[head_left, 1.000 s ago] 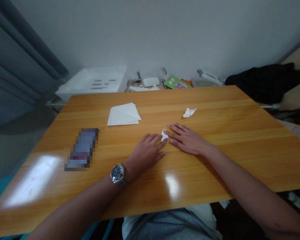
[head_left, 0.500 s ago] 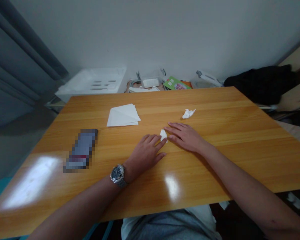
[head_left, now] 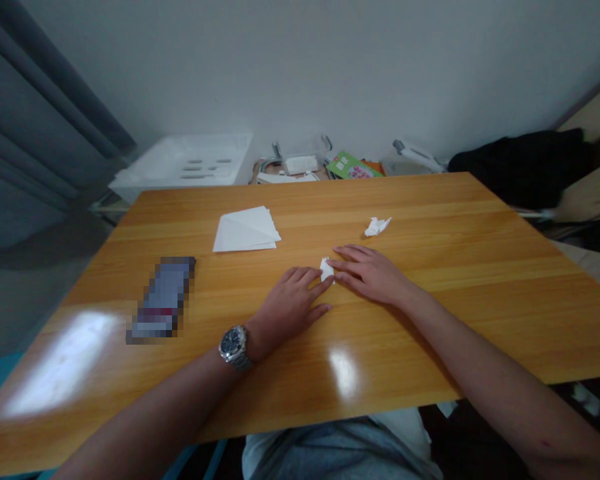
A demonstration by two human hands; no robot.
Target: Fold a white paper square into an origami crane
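A small folded piece of white paper (head_left: 326,269) lies flat on the wooden table between my hands. My left hand (head_left: 295,297), with a metal watch (head_left: 234,345) on its wrist, rests palm down with a fingertip on the paper's lower part and the thumb held apart. From the right, my right hand (head_left: 373,272) reaches in with fingers spread, one fingertip touching the paper's upper right edge. Neither hand grips it. Beyond my right hand sits a folded white paper figure (head_left: 377,227), shaped somewhat like a bird.
White paper sheets (head_left: 247,230) lie stacked at the back left of the table (head_left: 430,207). A blurred-out phone (head_left: 164,297) is at the left. Past the far edge stand a white plastic tray (head_left: 190,160), a green book (head_left: 353,165) and a dark cloth heap (head_left: 525,167).
My right hand's fingers have shifted slightly, and one fingertip now reaches over the paper's upper right edge. My left hand has stayed nearly still.
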